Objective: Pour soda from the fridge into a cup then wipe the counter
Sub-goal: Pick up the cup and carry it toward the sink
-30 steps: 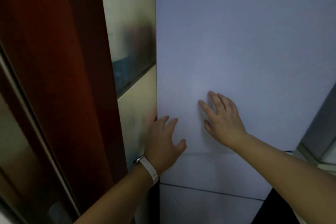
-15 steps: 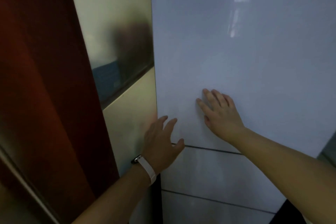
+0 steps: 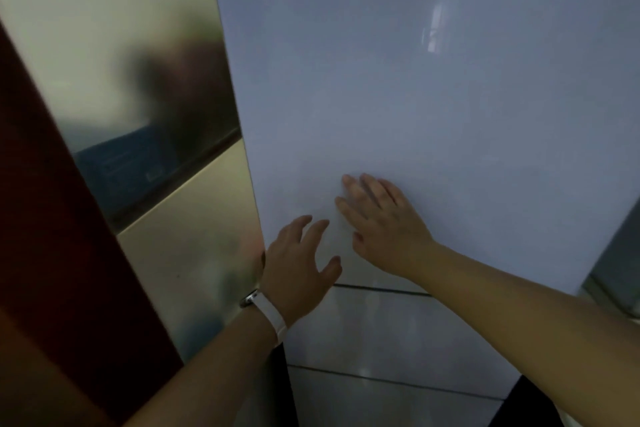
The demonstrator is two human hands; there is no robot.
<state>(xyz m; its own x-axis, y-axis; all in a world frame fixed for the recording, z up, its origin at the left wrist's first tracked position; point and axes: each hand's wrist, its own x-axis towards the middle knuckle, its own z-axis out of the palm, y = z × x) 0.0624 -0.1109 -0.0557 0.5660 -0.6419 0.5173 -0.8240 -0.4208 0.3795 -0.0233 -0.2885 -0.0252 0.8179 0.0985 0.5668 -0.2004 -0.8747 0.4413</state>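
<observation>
Through the head camera I am looking at the tall white fridge door [image 3: 415, 114], which is filling most of the view and standing closed, with thin dark seams running across below it where the lower panels [image 3: 381, 333] begin. My right hand [image 3: 384, 222] is lying flat on the door's lower part, fingers straight and slightly spread, gripping nothing. My left hand [image 3: 298, 267] is sitting just beside it, lower and to the left, right at the door's left edge; its thumb is sticking out to the right and two fingers are showing extended against the white face, while the rest are reaching toward the edge where I cannot tell whether they are hooking round it. A white wristband [image 3: 272, 315] is circling the left wrist. Left of the fridge a glossy cream wall panel [image 3: 104, 28] is reflecting a dark blur, and a dark red frame [image 3: 52, 218] is running down the far left. No soda or cup is showing.
</observation>
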